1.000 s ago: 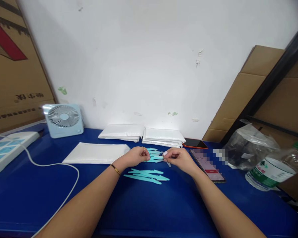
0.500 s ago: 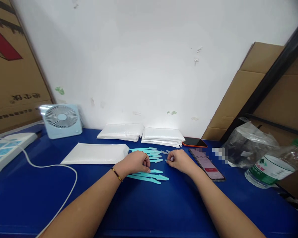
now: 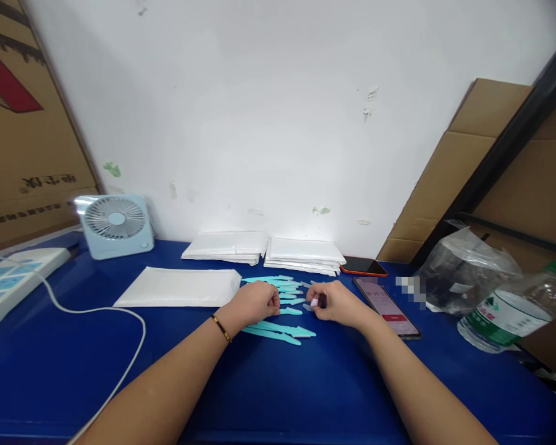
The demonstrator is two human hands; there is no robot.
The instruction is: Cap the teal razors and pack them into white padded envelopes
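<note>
Several turquoise eyebrow razors (image 3: 285, 338) lie side by side on the blue table, blades pointing right. My left hand (image 3: 258, 303) is closed in a pinch over the row, with one turquoise razor (image 3: 291, 311) showing beyond its fingertips. The handle end is hidden under the hand. Opposite, my right hand (image 3: 337, 304) pinches at a small translucent cap (image 3: 307, 307) by the blade ends; the fingers partly hide it. More translucent pieces lie at the tips of the upper razors.
A flat white padded mailer (image 3: 180, 287) lies left of the razors, with mailer stacks (image 3: 303, 250) by the wall. A phone (image 3: 389, 309), another phone (image 3: 364, 266), a bottle (image 3: 505, 315) and plastic bag (image 3: 463, 266) stand right. A fan (image 3: 117, 225), power strip (image 3: 23, 278) and cable (image 3: 139, 346) are left.
The razor at my left hand has shifted slightly away from me, toward the others. My right fingers have opened a little and moved slightly; a translucent cap now shows beside them.
</note>
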